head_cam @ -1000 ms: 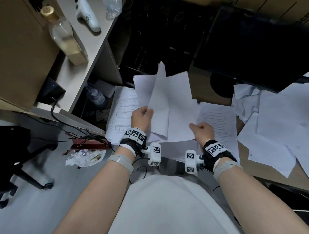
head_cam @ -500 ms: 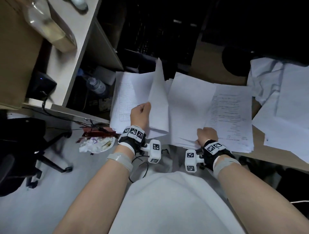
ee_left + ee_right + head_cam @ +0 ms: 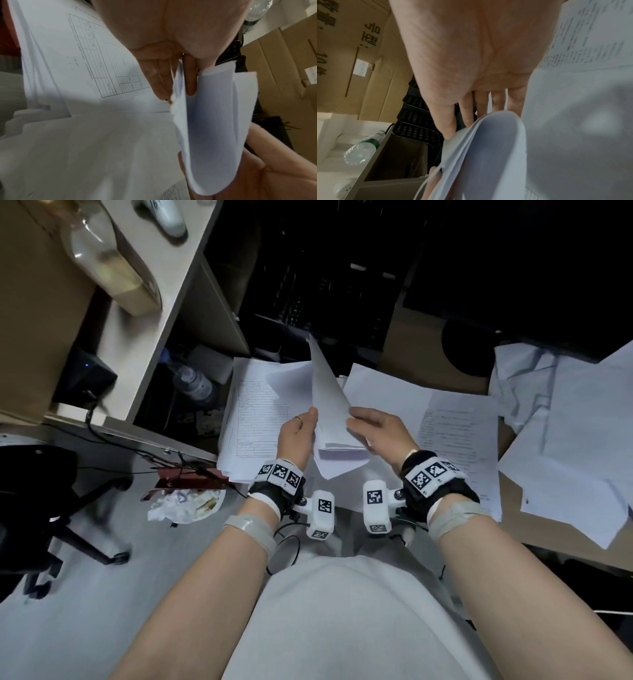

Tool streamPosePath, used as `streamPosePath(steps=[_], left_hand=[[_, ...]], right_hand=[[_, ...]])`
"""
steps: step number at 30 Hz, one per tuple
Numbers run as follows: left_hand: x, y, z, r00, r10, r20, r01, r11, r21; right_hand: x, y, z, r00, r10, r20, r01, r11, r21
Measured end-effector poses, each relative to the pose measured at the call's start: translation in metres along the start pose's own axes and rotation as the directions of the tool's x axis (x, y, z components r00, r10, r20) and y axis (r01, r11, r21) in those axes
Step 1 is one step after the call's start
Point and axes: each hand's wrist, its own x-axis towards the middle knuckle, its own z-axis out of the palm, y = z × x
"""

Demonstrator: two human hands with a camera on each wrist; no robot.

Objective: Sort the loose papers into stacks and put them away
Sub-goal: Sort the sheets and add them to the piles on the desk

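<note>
A bent bundle of white sheets (image 3: 329, 405) stands upright in front of me, and my left hand (image 3: 298, 436) grips its left side with thumb and fingers. In the left wrist view the bundle (image 3: 214, 121) curls beside my left fingers (image 3: 190, 75). My right hand (image 3: 376, 429) lies against the bundle's right side, and the right wrist view shows its fingers (image 3: 481, 105) straight behind the curled sheets (image 3: 496, 142). A stack topped by a ruled form (image 3: 253, 419) lies to the left. Another stack topped by a printed text page (image 3: 455, 433) lies to the right.
Loose and crumpled white papers (image 3: 565, 422) cover the brown desk (image 3: 411, 347) at the right. Dark mesh trays (image 3: 325, 285) stand behind. A side desk at the left carries a glass bottle (image 3: 109, 261), with a plastic bottle (image 3: 191, 381) under it. A chair base (image 3: 68, 508) and wadded trash (image 3: 181, 505) are on the floor.
My right hand let go of the near edge of the right stack and moved left to the bundle. My left hand kept its grip on the upright sheets.
</note>
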Motion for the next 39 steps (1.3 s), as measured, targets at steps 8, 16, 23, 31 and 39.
streamPosePath(steps=[8, 16, 23, 31, 39], left_hand=[[-0.007, 0.008, 0.002, 1.0, 0.016, 0.004, -0.016, 1.0, 0.02], [-0.005, 0.0, -0.008, 0.995, 0.048, -0.086, -0.023, 0.961, 0.275], [-0.009, -0.004, -0.018, 0.984, -0.005, -0.176, 0.029, 0.991, 0.13], [-0.013, -0.011, -0.05, 0.953, 0.022, -0.302, 0.043, 0.978, 0.206], [-0.015, -0.03, -0.12, 0.888, 0.083, -0.452, 0.081, 0.94, 0.332]], right_hand=[[-0.014, 0.004, 0.001, 1.0, -0.013, 0.01, 0.013, 0.999, 0.036], [-0.018, 0.002, -0.01, 0.988, 0.026, -0.152, -0.033, 0.999, -0.043], [-0.009, 0.042, -0.021, 0.933, 0.024, -0.36, -0.085, 0.984, -0.157], [0.002, 0.053, 0.005, 0.951, 0.022, -0.309, -0.098, 0.967, -0.234], [0.047, 0.062, 0.079, 0.981, 0.058, -0.183, -0.118, 0.934, -0.336]])
